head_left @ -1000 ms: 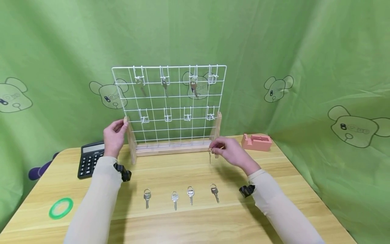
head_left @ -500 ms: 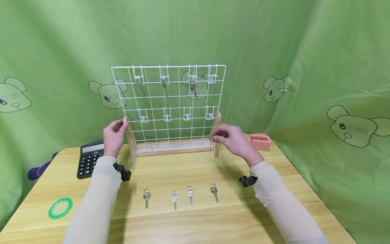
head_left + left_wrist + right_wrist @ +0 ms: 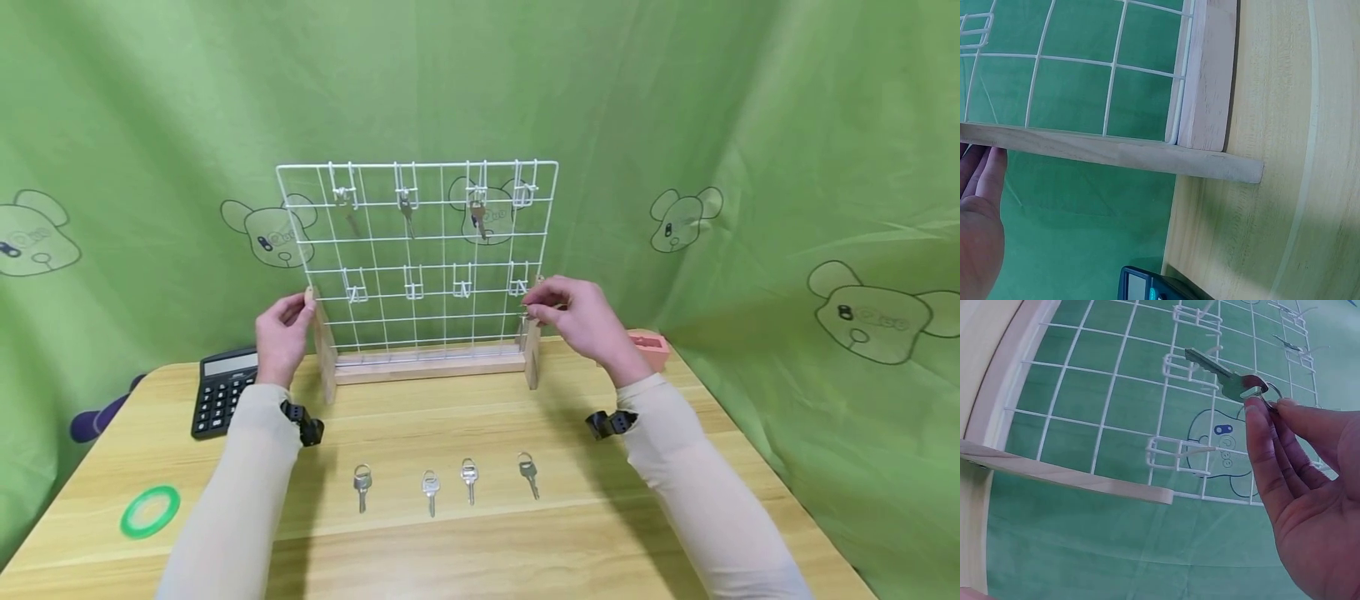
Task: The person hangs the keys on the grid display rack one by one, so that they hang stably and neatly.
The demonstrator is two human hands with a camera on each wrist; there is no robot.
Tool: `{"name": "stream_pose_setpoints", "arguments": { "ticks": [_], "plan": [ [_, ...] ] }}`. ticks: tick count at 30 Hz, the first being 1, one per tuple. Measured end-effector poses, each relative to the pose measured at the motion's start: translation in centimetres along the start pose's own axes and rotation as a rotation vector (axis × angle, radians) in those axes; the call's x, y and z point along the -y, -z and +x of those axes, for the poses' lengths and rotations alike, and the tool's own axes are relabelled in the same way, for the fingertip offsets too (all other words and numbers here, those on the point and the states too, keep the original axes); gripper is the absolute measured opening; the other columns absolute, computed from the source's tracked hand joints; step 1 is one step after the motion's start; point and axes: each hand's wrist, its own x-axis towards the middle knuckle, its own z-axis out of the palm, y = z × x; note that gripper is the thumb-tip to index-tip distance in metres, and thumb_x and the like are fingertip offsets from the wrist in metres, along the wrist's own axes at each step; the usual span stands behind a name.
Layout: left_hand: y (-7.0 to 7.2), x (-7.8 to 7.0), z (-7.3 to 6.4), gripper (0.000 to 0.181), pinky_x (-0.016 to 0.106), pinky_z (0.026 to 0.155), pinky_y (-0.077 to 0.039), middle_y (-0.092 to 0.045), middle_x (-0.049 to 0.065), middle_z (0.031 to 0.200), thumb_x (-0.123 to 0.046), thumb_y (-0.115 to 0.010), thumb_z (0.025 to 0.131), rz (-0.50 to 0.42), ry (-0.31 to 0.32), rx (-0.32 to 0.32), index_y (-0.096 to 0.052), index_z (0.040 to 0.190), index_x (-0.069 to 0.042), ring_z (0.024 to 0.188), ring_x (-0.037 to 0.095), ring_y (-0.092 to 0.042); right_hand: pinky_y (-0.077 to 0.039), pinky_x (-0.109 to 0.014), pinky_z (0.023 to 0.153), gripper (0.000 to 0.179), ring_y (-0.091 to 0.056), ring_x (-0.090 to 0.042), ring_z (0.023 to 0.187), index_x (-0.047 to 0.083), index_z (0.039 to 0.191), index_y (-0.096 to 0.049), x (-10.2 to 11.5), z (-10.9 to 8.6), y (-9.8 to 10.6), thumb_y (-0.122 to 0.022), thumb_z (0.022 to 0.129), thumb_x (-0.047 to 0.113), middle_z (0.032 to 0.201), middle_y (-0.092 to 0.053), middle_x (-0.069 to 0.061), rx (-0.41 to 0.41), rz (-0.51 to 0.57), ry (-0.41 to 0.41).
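Four loose keys [image 3: 431, 485], head view: are being seen in a row on the wooden table [image 3: 420, 425], rings toward the rack, blades toward the person.
Held key [image 3: 1229, 380], head view: is being pinched by the right hand [image 3: 573, 310], near the lower right hook [image 3: 518, 287] and beside the right post [image 3: 533, 362]; most of it is being covered by the fingertips.
Left post [image 3: 322, 350], head view: is being gripped near its top between thumb and fingers of the left hand [image 3: 282, 332].
Hung keys [image 3: 478, 215], head view: three are being borne by upper hooks of the wire grid [image 3: 442, 165]; the leftmost is being lost against the backdrop.
Calculator [image 3: 225, 396] and pink dispenser [image 3: 651, 350], head view: are being partly hidden by hand, wrist or sleeve.
Fingers behind wood, left wrist view: are being cut off by the post and the picture edge; how firmly it is being held cannot be told.
Key and ring, right wrist view: are being held with thumb and fingertips nearly closed together, blade pointing away from the palm.
Handling, right wrist view: light, stiff, smooth metal is being judged slippery but not fragile; the ring is being favoured as the hold, though swivelling is being expected.
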Motion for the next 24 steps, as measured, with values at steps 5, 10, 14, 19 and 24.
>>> {"name": "stream_pose_setpoints", "arguments": {
  "ticks": [5,10,14,19,24],
  "plan": [
    [-0.1,0.0,0.0,0.04,0.025,0.102,-0.045,-0.057,0.019,0.134,-0.018,-0.061,0.099,0.0,-0.007,0.002,-0.056,0.133,0.001,0.123,0.026,-0.054,-0.057,-0.037,0.076,0.015,-0.064,-0.027,0.088,0.003,0.108,-0.069,0.5,0.6,0.4,-0.067,0.093,0.004,0.1,-0.067,-0.007,-0.038,0.0,0.008],
    [-0.1,0.0,-0.1,0.04,0.025,0.102,-0.045,-0.057,0.019,0.134,-0.018,-0.061,0.099,0.002,-0.009,-0.002,-0.056,0.133,0.001,0.123,0.026,-0.054,-0.057,-0.035,0.077,0.016,-0.064,-0.029,0.089,0.005,0.109,-0.069,1.2,1.2,0.9,-0.067,0.093,0.004,0.1,-0.067,-0.007,-0.074,0.016,0.007],
    [-0.1,-0.1,-0.1,0.04,0.025,0.102,-0.045,-0.057,0.019,0.135,-0.018,-0.061,0.099,0.004,-0.005,-0.004,-0.055,0.134,0.001,0.123,0.026,-0.054,-0.057,-0.032,0.074,0.017,-0.065,-0.027,0.087,0.003,0.11,-0.068,1.6,1.7,1.2,-0.066,0.093,0.003,0.1,-0.067,-0.008,-0.104,0.033,0.018],
    [-0.1,0.0,-0.1,0.039,0.025,0.102,-0.046,-0.057,0.019,0.134,-0.017,-0.061,0.099,0.004,-0.015,-0.008,-0.056,0.133,0.002,0.123,0.027,-0.055,-0.058,-0.029,0.075,0.016,-0.066,-0.026,0.086,0.002,0.108,-0.067,2.2,2.3,1.6,-0.065,0.093,0.0,0.1,-0.067,-0.01,-0.148,0.074,0.037],
    [-0.1,0.1,-0.1,0.039,0.025,0.102,-0.046,-0.057,0.019,0.133,-0.017,-0.061,0.099,0.008,-0.022,-0.012,-0.056,0.133,0.002,0.122,0.026,-0.055,-0.058,-0.028,0.077,0.016,-0.066,-0.026,0.086,0.002,0.109,-0.067,2.8,2.9,2.1,-0.065,0.093,0.0,0.102,-0.067,-0.011,-0.197,0.103,0.051]
  ]
}}
